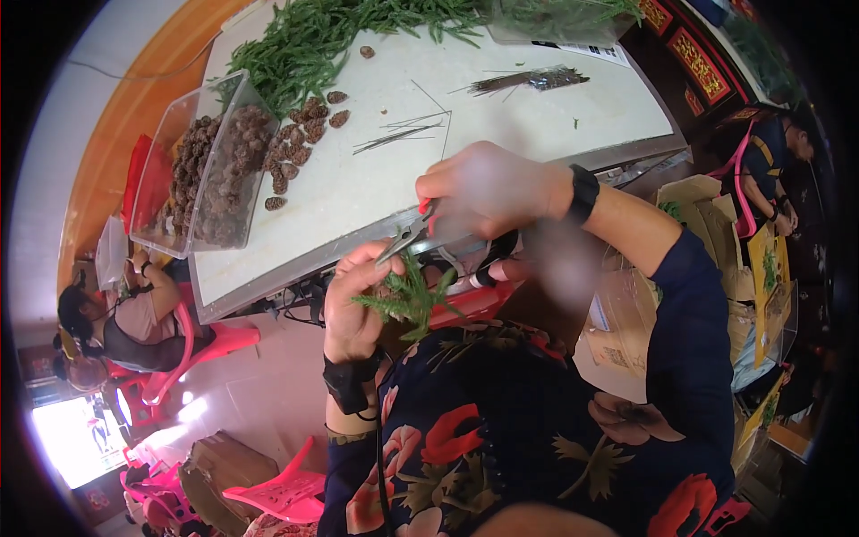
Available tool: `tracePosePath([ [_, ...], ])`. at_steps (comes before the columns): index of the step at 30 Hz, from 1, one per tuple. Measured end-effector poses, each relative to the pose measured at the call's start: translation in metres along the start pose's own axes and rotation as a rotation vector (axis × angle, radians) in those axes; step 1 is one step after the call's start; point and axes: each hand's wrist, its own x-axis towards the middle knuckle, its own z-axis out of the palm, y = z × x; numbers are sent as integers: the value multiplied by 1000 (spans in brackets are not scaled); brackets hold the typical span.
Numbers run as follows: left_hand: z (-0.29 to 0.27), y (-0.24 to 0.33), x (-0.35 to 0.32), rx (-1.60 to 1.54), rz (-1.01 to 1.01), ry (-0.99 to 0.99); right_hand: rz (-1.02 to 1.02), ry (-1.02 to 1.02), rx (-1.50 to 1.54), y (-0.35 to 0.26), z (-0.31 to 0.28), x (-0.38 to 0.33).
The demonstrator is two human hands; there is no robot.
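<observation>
My left hand (356,291) is closed round a green artificial pine sprig (413,297), whose needles spread out below the fingers. Something brownish shows among the needles, too unclear to name. My right hand (488,192), partly blurred by a smudge, grips pliers (404,243) with red on the handle side. Their metal jaws reach toward the left thumb and the sprig. Both hands are just off the near edge of the white table (358,197). Beyond them lie several loose thin wires (398,136) and a bundle of dark wires (528,82).
A clear plastic bin of pine cones (201,170) stands at the table's left, with loose pine cones (293,148) beside it. Green sprigs (295,54) heap along the far edge. Cardboard boxes (617,313) stand at right. Other people sit at left and right; a pink chair (284,488) is lower left.
</observation>
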Motion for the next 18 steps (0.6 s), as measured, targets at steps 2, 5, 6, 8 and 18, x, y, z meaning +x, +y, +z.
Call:
tracePosePath([
  [2,1,-1,1,186,136,204,127,-78,-33,-8,-3,-4],
  [5,-2,-4,3,264,218,303,176,-71,-21,-11,-2,-8],
  [6,-4,-6,3,249,232,299,161,-23,8,-12,-1,-10],
  [8,-4,-7,3,235,247,297,146,25,38,-11,-1,-11],
  [18,-5,-15,1,-16,-30,31,-168,165,-141,11,3,-4],
])
